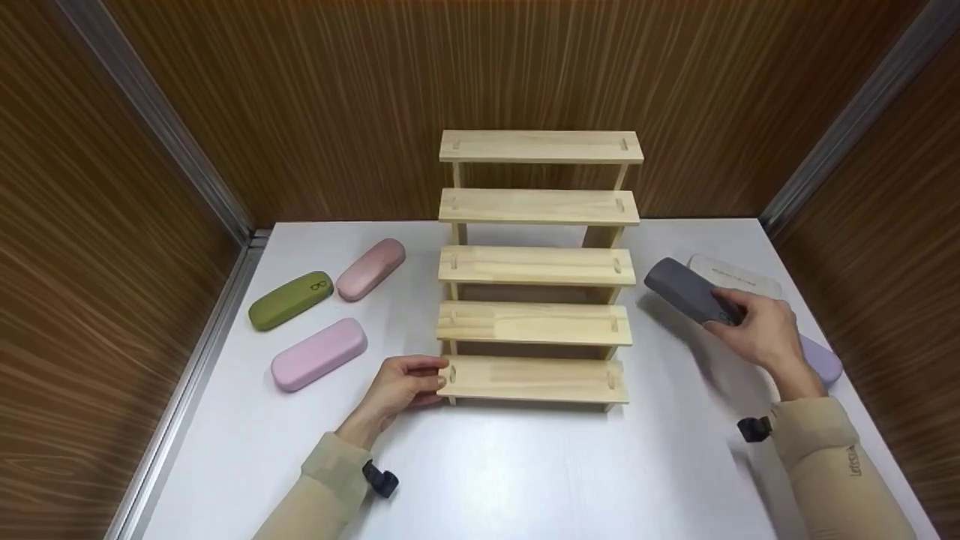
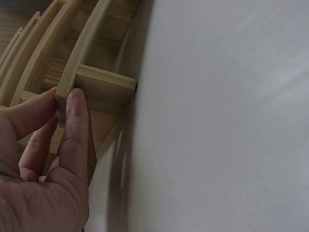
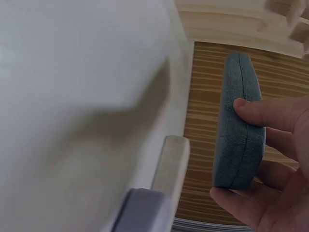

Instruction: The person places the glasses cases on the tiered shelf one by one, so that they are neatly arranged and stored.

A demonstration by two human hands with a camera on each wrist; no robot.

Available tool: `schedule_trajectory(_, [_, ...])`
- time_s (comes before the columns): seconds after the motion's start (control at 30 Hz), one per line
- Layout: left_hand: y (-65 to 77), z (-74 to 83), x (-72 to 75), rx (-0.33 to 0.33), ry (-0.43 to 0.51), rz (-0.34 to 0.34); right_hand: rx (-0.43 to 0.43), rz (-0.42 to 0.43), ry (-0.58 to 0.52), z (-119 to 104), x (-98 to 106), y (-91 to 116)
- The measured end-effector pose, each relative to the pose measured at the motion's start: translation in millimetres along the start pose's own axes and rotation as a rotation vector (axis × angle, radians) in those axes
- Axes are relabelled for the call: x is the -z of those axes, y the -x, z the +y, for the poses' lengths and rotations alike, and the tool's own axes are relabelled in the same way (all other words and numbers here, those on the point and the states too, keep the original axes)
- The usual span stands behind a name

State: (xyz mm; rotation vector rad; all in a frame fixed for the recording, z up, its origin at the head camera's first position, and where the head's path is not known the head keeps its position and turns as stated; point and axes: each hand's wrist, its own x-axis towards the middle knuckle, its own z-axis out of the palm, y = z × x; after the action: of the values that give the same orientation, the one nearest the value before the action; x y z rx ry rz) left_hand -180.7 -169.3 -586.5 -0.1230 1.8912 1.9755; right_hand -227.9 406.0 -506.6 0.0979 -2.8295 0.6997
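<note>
A dark grey-blue glasses case [image 1: 686,289] is held in my right hand [image 1: 761,330], raised above the table to the right of a stepped wooden rack [image 1: 536,325]. In the right wrist view the thumb and fingers grip the closed case [image 3: 236,125] along its sides. At the rack's lowest shelf [image 1: 532,379], my left hand [image 1: 401,386] pinches the left end of the board. The left wrist view shows the thumb and fingers of that hand [image 2: 53,164] around the board's end [image 2: 67,87].
On the left lie a green glasses case [image 1: 291,300], a salmon-pink case [image 1: 371,270] and a light pink case [image 1: 319,355]. At right, a white case [image 1: 735,276] and a lavender case [image 1: 821,360] are partly hidden by my right hand. Wood-grain walls [image 1: 360,112] enclose the white table [image 1: 487,480].
</note>
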Motion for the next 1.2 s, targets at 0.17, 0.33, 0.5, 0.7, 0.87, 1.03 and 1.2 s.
schedule_trajectory(0.17, [0.7,0.3,0.7,-0.005,-0.013,-0.002,-0.009,-0.006,-0.015,-10,19,-3])
schedule_trajectory(0.33, [0.4,-0.2,0.4,-0.003,-0.010,0.001,0.003,-0.003,-0.001,-19,40,-9])
schedule_trajectory(0.5, [-0.7,-0.7,0.2,0.000,-0.002,0.002,0.059,0.056,0.008,-25,59,-16])
schedule_trajectory(0.7, [-1.0,-0.7,0.4,-0.004,-0.001,0.005,0.073,0.063,-0.018,-37,82,-26])
schedule_trajectory(0.87, [0.0,-0.3,0.3,0.008,-0.002,0.006,0.091,0.072,-0.039,-49,97,-32])
schedule_trajectory(1.03, [-0.1,-0.2,0.7,0.012,-0.006,0.014,0.159,0.087,-0.050,-62,107,-39])
schedule_trajectory(1.2, [-0.5,-1.1,0.1,0.014,0.005,0.003,0.183,0.086,-0.062,-76,112,-48])
